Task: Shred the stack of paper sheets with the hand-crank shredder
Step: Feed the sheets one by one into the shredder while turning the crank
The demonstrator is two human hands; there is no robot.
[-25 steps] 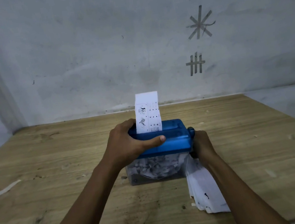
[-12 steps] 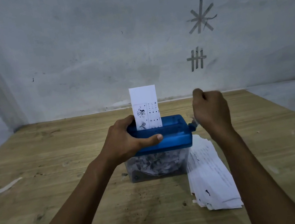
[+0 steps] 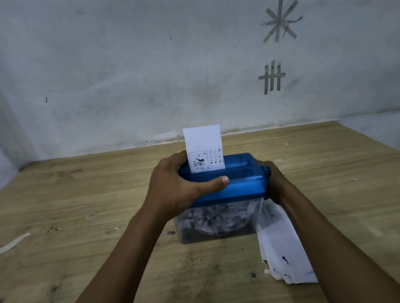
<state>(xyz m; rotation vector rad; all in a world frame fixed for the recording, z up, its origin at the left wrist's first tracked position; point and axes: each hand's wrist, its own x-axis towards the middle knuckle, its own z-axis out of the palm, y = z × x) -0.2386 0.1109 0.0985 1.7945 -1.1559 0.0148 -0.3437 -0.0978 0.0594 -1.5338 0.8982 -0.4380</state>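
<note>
Grips the shredder (image 3: 236,185) top with the left hand (image 3: 175,187), curls the right hand (image 3: 274,183) round the crank (image 3: 265,171). Just beyond the left hand, a paper sheet (image 3: 203,140) upright in the slot; beneath the right forearm, the stack of sheets (image 3: 281,248) on the worktop (image 3: 78,251).

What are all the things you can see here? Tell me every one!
shredder: one, blue top on clear bin, middle of table
crank: one, blue, shredder's right end, handle hidden by hand
shreds: many, white-grey, inside the bin
sheet: one, white with print, upright in the slot
stack of paper sheets: one, white, right of shredder
scrap: one, whitish, table's left
wall marks: two, grey, upper right
table: one, brown wood, under everything
left hand: one, grips shredder's top
right hand: one, grips the crank
</note>
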